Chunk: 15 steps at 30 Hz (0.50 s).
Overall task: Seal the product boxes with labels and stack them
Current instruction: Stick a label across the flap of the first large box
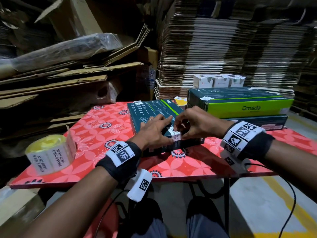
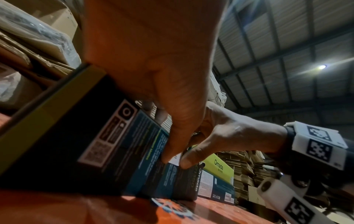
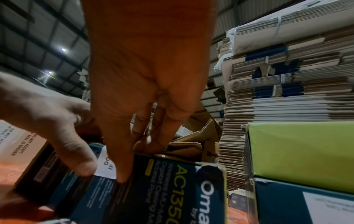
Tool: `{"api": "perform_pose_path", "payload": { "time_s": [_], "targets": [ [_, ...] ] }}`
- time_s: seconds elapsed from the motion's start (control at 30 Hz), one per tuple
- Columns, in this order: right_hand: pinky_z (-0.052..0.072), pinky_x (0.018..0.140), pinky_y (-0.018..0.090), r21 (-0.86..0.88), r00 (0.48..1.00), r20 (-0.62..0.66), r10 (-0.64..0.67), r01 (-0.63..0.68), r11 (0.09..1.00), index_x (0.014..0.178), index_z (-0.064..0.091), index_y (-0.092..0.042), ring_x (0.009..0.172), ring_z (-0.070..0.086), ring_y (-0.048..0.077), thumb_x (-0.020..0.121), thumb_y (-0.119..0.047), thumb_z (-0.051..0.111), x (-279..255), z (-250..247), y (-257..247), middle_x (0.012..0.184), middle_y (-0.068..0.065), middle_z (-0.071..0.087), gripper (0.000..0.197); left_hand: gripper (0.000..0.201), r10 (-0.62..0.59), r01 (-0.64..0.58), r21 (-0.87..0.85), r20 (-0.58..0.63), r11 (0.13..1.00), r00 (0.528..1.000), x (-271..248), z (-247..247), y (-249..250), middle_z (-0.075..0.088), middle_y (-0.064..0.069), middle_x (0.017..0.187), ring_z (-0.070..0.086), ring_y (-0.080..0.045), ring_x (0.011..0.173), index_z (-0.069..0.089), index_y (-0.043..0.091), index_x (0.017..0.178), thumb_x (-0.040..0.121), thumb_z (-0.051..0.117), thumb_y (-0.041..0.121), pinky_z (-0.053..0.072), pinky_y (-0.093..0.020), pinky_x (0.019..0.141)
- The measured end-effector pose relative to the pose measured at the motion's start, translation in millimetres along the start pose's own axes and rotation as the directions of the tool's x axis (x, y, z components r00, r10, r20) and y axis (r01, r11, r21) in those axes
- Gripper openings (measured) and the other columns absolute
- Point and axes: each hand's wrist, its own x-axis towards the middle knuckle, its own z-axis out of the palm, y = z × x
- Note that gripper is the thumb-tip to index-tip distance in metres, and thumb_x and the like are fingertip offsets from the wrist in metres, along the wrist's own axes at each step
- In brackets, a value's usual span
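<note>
Both hands worked at the near edge of a dark teal product box (image 1: 154, 114) lying flat on the worktop (image 1: 96, 127), its long axis running away from the person. A white seal label (image 1: 175, 135) sat between the two thumbs, folded over that edge. The left hand (image 1: 152, 131) pressed its left side with straight fingers on the box top; the right hand (image 1: 193, 121) pinched its right side in a narrow grip. Next, I judged, came smoothing it flat. The label roll (image 1: 49, 157), left of both hands, read "DO NOT ACCEPT IF SEAL IS BROKEN". The stacked boxes (image 1: 240, 107) beyond the right hand read "Omada".
</note>
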Motion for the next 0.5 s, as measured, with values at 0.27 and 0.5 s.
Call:
{"api": "perform_pose_path", "payload": {
  "time_s": [0.27,0.5],
  "targets": [
    [0.053,0.064,0.02,0.074,0.999,0.032,0.009,-0.011,0.997,0.092,0.076,-0.021,0.073,0.067,0.007,0.068,-0.034,0.093,0.9,-3.8,1.0,0.079,-0.006,0.073,0.032,0.105,-0.016,0.016,-0.027,-0.01,1.0,1.0,-2.5,-2.4,0.4,0.029,-0.004,0.155,0.025,-0.03,0.146,0.005,0.03,0.161,0.084,0.073,0.046,0.021,-0.053,0.115],
    [0.045,0.06,0.011,0.014,0.999,-0.013,-0.039,0.039,0.999,0.095,0.075,-0.021,0.07,0.064,0.004,0.066,-0.016,0.089,-1.4,1.2,4.0,0.078,-0.008,0.07,0.032,0.1,-0.024,0.024,-0.003,-0.012,1.0,1.0,-0.2,-0.8,3.8,0.034,-0.004,0.149,0.03,-0.027,0.141,0.007,0.03,0.161,0.086,0.072,0.044,0.024,-0.05,0.113]
  ]
}}
